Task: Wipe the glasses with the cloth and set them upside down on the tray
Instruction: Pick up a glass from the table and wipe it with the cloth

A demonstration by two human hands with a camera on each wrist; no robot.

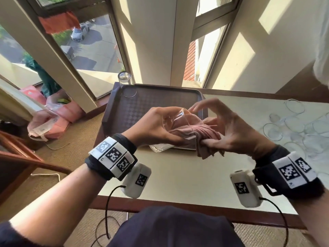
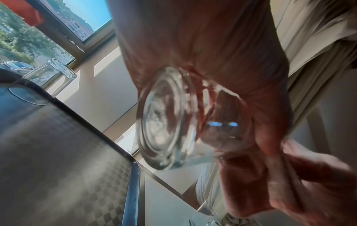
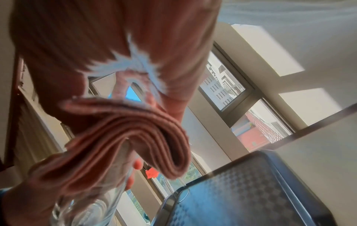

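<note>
The left hand [image 1: 156,125] grips a clear cylindrical drinking glass [image 1: 175,128] lying on its side above the near edge of the dark brown rectangular plastic tray [image 1: 142,107], with the thick base toward 7 o'clock and the open mouth toward 1 o'clock in the head view; the left fingers are curled around the glass wall. The right hand [image 1: 229,129] holds a folded dusty-pink ribbed cloth [image 1: 203,134], which is pushed into the mouth of the glass; the lower right fingers [image 1: 210,142] are curled over the cloth, and the upper fingers arch over the rim. A loose corner of the cloth hangs below the right hand toward 6 o'clock. In the left wrist view, the glass base [image 2: 164,119] faces the camera, with the cloth [image 2: 241,183] bunched beside it. One second clear glass [image 1: 125,84] stands upside down at the far left corner of the tray, at 11 o'clock from the hands. The tray rests on the cream tabletop [image 1: 178,175] with a dark wood border. At 3 o'clock from the hands, a group of further clear glasses [image 1: 292,125] stands on the tabletop, well apart from the tray.
</note>
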